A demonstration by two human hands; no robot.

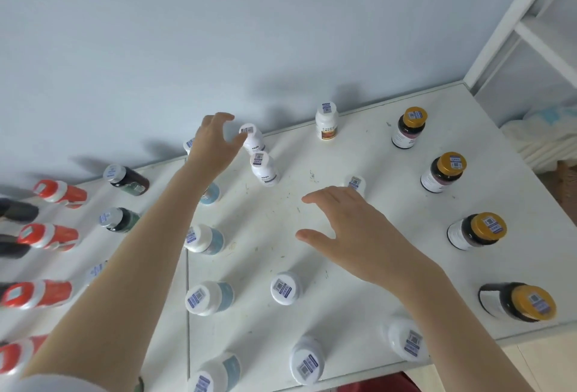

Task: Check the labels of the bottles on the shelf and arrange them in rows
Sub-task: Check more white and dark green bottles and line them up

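Four gold-capped dark bottles stand in a column down the right side of the white shelf top.

Head view:
- Left hand: reached to the back of the shelf, near the pale blue wall. Fingers spread and curved, nothing held. Thumb tip is at the cap of a small white bottle; contact cannot be confirmed.
- A second small white bottle stands upright just in front of the first.
- Right hand: palm down over mid-shelf, fingers straight and apart, holding nothing. A white cap shows just beyond its fingertips.
- White bottle with orange label: upright by the wall, apart from the others.
- Blue-labelled white bottles: column under the left forearm.
- Orange bottles: column at far left, with silver-capped dark bottles just to their right.
- All caps in view carry a small code sticker.
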